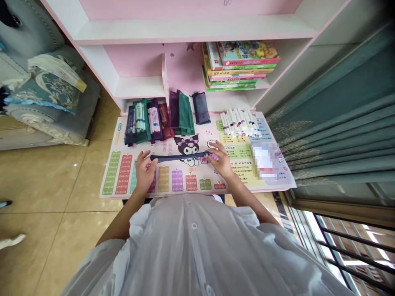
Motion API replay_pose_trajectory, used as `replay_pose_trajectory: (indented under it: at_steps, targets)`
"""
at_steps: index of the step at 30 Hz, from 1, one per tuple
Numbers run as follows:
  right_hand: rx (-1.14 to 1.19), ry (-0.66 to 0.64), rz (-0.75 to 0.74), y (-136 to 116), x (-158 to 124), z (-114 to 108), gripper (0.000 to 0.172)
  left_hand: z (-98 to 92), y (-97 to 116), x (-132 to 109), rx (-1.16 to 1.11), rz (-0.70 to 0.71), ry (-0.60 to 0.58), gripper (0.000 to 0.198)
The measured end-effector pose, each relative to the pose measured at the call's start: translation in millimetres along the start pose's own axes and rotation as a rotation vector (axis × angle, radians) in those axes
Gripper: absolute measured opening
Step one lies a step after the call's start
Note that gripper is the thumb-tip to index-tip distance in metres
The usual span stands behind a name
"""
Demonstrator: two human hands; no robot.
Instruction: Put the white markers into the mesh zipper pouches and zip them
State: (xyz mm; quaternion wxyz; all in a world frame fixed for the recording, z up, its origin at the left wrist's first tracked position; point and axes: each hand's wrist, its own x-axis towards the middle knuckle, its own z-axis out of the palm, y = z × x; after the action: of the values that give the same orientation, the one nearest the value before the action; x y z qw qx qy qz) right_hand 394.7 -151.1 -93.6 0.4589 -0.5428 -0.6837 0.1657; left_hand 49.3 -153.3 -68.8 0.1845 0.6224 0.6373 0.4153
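A dark blue zippered pencil pouch [179,157] is stretched edge-up between my two hands above the printed desk mat. My left hand [145,172] pinches its left end between thumb and fingers. At the other end, my right hand [220,161] grips the corner by the zipper pull. Beyond them lie green mesh pouches [186,113], a purple pouch [174,109] and another dark blue pouch [201,107]. To the right, several white markers [240,122] with coloured bands rest in a loose row.
Pouches filled with markers [142,121] lie at the back left of the desk mat [108,181]. A stack of books [240,65] fills the right shelf compartment. A blurred white packet [265,161] is at the right. Curtains [339,123] hang beside the desk; a sofa [52,102] stands left.
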Motion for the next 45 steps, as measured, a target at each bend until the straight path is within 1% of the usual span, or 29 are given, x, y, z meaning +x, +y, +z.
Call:
replay_pose_trajectory:
  at_steps: [2, 4, 5, 8, 9, 10, 12, 15, 18, 20, 23, 28, 35, 38, 41, 45]
  targets:
    - [0.035, 0.02, -0.016, -2, -2, 1, 0.015, 2.6, -1, 0, 0.051, -0.015, 0.023, 0.024]
    - [0.051, 0.046, -0.028, -3, -4, 4, 0.013, 3.2, 2, -1, 0.12, -0.031, 0.057, 0.019]
    - [0.06, 0.059, -0.034, -4, -5, 5, 0.012, 2.9, 5, -2, 0.151, -0.034, 0.084, 0.021]
    - [0.091, 0.082, -0.045, -3, -8, 10, 0.011, 2.8, 23, -5, 0.201, 0.009, 0.181, 0.043]
    - [0.098, 0.085, -0.046, -3, -9, 11, 0.011, 4.1, 31, -6, 0.212, 0.046, 0.178, 0.043]
    - [0.103, 0.088, -0.047, -2, -10, 12, 0.012, 6.7, 40, -7, 0.227, 0.089, 0.154, 0.038]
    - [0.108, 0.098, -0.058, -1, -11, 13, 0.013, 15.9, 58, -8, 0.253, 0.184, 0.068, 0.027]
    - [0.102, 0.117, -0.081, 0, -11, 14, 0.014, 37.8, 84, -10, 0.25, 0.347, -0.077, 0.012]
    - [0.071, 0.103, -0.073, 0, -11, 13, 0.015, 61.3, 103, -9, 0.248, 0.475, -0.171, 0.011]
    - [0.057, 0.087, -0.055, -1, -12, 12, 0.016, 73.6, 111, -7, 0.251, 0.551, -0.204, 0.012]
    - [0.076, 0.084, -0.035, -1, -13, 12, 0.016, 85.6, 117, -3, 0.254, 0.612, -0.229, 0.016]
    - [0.09, 0.104, -0.027, 1, -16, 14, 0.014, 94.5, 124, 0, 0.238, 0.627, -0.27, 0.015]
    - [0.077, 0.133, -0.073, 3, -17, 17, 0.013, 98.5, 126, -2, 0.207, 0.664, -0.182, 0.015]
    - [0.075, 0.127, -0.063, 1, -17, 17, 0.015, 99.7, 126, -1, 0.192, 0.674, -0.159, 0.014]
    - [0.059, 0.118, -0.048, -1, -16, 16, 0.017, 100.2, 127, 1, 0.194, 0.669, -0.17, 0.015]
    - [0.072, 0.114, -0.069, -3, -16, 13, 0.013, 98.0, 131, 3, 0.195, 0.634, -0.237, 0.016]
